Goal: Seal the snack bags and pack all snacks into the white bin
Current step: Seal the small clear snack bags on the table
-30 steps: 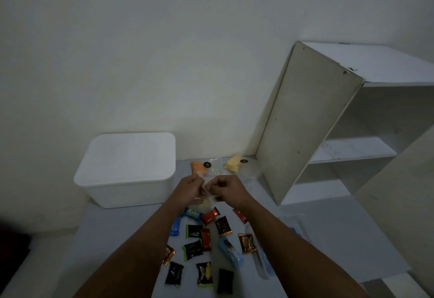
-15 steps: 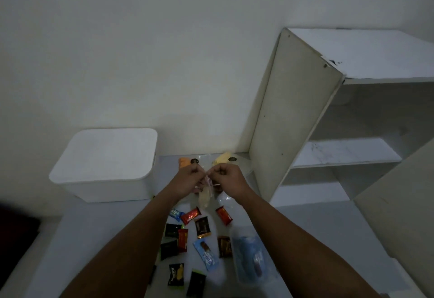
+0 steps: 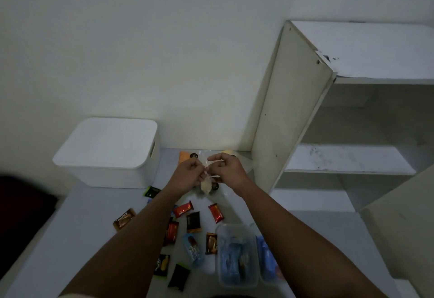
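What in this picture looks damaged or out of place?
The white shelf unit is chipped at its top front corner, where a dark patch shows. Snack packets lie scattered on the table, not yet packed into the white bin.

A grey table (image 3: 77,227) carries a lidded white bin (image 3: 108,154), scattered snack packets (image 3: 193,221) and a clear container (image 3: 237,255).

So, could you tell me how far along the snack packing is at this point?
Nothing looks packed yet: the white bin has its lid on. In hand, the left hand and right hand pinch the top of a small clear snack bag. Left: the wrapped snacks lying on the table.
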Available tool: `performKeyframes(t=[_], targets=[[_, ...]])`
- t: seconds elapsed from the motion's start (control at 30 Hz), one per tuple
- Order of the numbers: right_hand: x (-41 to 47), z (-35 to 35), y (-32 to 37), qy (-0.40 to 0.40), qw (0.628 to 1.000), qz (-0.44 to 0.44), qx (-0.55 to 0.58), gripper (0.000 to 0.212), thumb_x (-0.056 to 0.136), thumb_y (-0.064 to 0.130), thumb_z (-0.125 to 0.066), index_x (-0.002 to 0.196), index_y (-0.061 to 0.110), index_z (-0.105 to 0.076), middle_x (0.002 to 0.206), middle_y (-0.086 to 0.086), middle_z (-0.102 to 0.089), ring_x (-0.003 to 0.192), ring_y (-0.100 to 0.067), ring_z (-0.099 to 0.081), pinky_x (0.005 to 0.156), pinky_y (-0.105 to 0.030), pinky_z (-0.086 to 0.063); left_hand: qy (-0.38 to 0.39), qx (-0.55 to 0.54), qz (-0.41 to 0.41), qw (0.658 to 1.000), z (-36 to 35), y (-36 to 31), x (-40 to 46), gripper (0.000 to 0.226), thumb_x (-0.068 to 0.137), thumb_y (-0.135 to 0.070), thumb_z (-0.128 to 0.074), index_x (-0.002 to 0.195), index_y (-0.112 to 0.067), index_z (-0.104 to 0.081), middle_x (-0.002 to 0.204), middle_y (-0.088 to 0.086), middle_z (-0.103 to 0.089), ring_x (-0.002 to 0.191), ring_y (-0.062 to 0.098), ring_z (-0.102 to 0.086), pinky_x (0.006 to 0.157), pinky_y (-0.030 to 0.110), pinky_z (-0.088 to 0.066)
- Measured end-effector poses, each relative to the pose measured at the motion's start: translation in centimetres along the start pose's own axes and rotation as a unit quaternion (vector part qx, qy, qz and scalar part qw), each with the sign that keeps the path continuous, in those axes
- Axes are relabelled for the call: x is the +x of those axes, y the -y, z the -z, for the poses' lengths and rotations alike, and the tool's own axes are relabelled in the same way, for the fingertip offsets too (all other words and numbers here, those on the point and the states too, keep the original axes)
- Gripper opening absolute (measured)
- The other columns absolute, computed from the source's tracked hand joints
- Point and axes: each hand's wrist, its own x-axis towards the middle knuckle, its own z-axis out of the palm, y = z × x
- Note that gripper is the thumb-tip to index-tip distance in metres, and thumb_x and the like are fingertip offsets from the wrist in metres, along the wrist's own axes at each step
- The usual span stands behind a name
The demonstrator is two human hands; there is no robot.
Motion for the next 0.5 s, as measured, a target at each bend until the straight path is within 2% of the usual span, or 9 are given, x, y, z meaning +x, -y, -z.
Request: performKeyframes(t=[0.1,0.27,0.4,0.5], targets=[[0.3,0.1,-0.4,-0.001,1.000,0.011,-0.006,0.019,0.084,0.001,-0.073,0.097,0.014,-0.068,0.091,-0.025,-0.072,0.078,-0.029,-0.068,0.076,-0.044,-0.058,0.000,0.024,0.003,1.000,-0.3,-0.3,-0.3,0.029,0.104,-0.018,-0.043,0.093,0.000,-0.063,0.081,0.011,-0.068,0.075,0.020,-0.063,0.073,0.033,-0.053],[0.4,-0.4,-0.6,0.007,1.000,-0.004,-0.015,0.019,0.083,0.001,-0.075,0.097,0.009,-0.066,0.089,-0.028,-0.071,0.075,-0.030,-0.067,0.070,-0.041,-0.056,-0.003,0.053,-0.015,0.998,0.0,-0.1,-0.9,0.023,0.102,-0.012,-0.043,0.086,-0.010,-0.059,0.082,0.010,-0.068,0.076,0.020,-0.065,0.076,0.037,-0.055],[-0.2,-1.1,0.0,0.041,0.996,-0.044,-0.066,0.021,0.083,0.002,-0.076,0.102,0.005,-0.068,0.077,-0.017,-0.069,0.059,-0.021,-0.064,0.055,-0.028,-0.053,-0.037,0.022,0.008,0.999,0.4,0.9,-1.3,0.022,0.103,-0.014,-0.044,0.086,-0.012,-0.058,0.086,0.013,-0.069,0.080,0.022,-0.067,0.079,0.038,-0.058],[-0.1,-1.1,-0.3,0.065,0.992,-0.027,-0.107,0.007,0.084,0.000,-0.072,0.088,0.006,-0.073,0.069,-0.014,-0.067,0.059,-0.024,-0.060,0.054,-0.029,-0.049,-0.058,-0.030,0.039,0.997,0.8,1.2,-1.3,0.020,0.103,-0.016,-0.047,0.092,-0.006,-0.061,0.087,0.011,-0.072,0.084,0.022,-0.069,0.072,0.031,-0.057]])
